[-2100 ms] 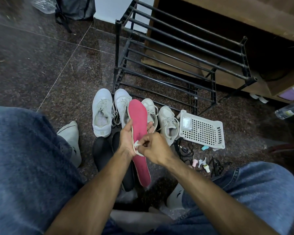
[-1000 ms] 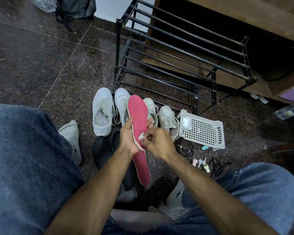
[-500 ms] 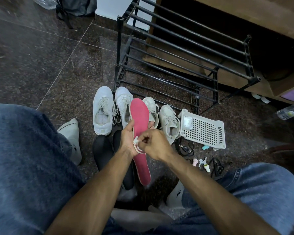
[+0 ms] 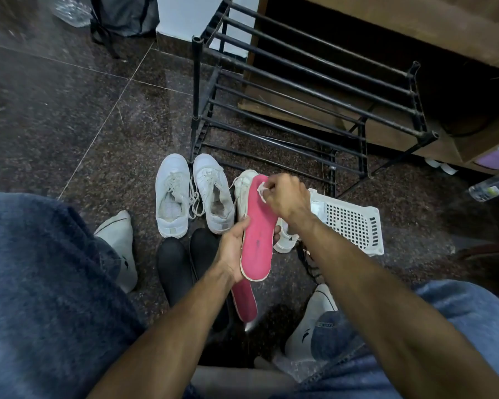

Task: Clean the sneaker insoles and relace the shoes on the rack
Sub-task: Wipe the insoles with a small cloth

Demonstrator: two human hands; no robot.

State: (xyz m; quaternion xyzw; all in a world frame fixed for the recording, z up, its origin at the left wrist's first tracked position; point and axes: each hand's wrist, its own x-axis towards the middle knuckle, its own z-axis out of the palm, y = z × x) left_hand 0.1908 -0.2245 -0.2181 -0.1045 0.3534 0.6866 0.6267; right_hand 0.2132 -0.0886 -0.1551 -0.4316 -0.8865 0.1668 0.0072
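Pink insole (image 4: 258, 226) held tilted above white sneakers (image 4: 195, 194) before black rack (image 4: 300, 82).

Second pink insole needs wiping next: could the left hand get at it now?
Probably not yet: the left hand grips the raised insole, which lies over the second insole on the floor.

Right hand (image 4: 283, 198) wipes pink insole (image 4: 258, 226) with cloth (image 4: 262, 189).

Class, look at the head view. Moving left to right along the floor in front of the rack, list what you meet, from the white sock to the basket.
white sock → left white sneaker → second white sneaker → pink insole held in the left hand → white plastic basket
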